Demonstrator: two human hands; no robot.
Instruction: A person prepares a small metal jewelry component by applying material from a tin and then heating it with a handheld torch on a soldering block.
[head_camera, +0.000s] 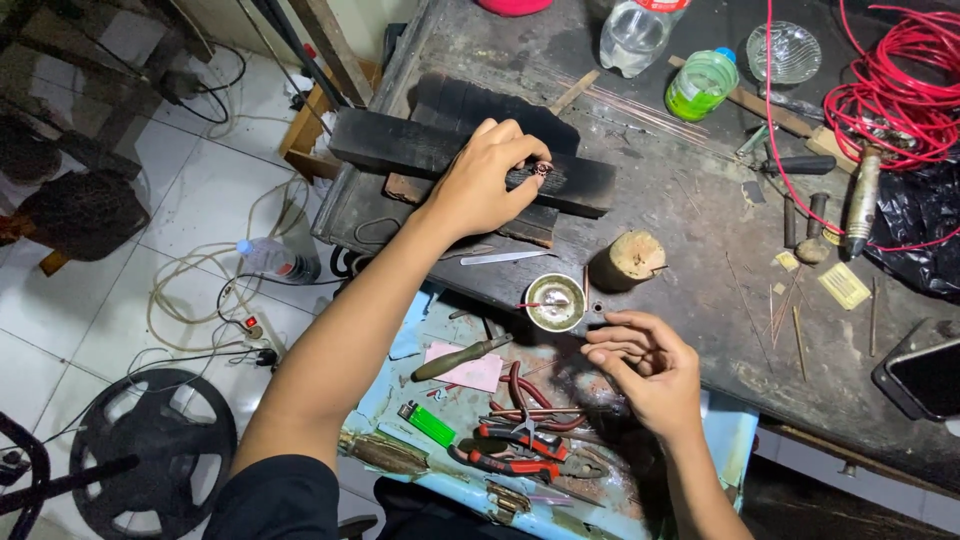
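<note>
the left hand (487, 183) reaches out over the dark bench (690, 270) and rests on a charred block (400, 150) that lies across it. its fingers are curled down, thumb and forefinger tips pinched on a small ring (543, 169) sitting on top of the block, near the block's right end. the ring looks reddish and round; finer detail is too small to tell. the other fingers are folded loosely beside the pinch, knuckles up.

the right hand (645, 365) hangs nearer the body, at the front edge of the bench, just right of a small metal bowl (556, 302). its fingers are half bent and drawn together, thumb tucked toward the forefinger. whether something thin sits between the fingertips i cannot tell; nothing plain shows in it. it touches neither the bowl nor the stub of wood (628, 260) standing just behind the bowl.

under the right hand an open pale-blue drawer (400, 395) holds red-handled pliers (520, 440), a green lighter (428, 423), a dark-handled tool (460, 358) and a pink card (465, 370). a flat metal strip (503, 258) lies on the bench between block and bowl.

farther back stand a clear bottle (635, 35) and a green bottle (700, 85), with a coil of red wire (895, 95) at the far right and a phone (925, 375) at the right edge.
</note>
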